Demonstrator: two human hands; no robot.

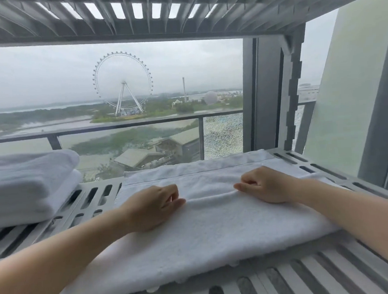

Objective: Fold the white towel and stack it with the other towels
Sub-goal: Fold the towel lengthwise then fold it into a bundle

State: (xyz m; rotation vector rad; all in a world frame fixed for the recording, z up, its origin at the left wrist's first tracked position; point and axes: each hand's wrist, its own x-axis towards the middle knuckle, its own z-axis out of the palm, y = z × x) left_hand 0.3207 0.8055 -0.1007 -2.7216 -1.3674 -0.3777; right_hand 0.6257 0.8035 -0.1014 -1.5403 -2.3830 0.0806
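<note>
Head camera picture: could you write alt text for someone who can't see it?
A left hand and a right hand pinch a white towel spread on a slatted grey shelf. Folded towels are stacked at the left; a Ferris wheel shows outside.

The towel lies across the middle of the shelf, with both hands on it: the left hand left of a raised crease, the right hand right of it, each pinching the crease. The folded towels sit stacked at the shelf's left end, apart from the towel. A railing stands behind, an upper shelf overhead.
</note>
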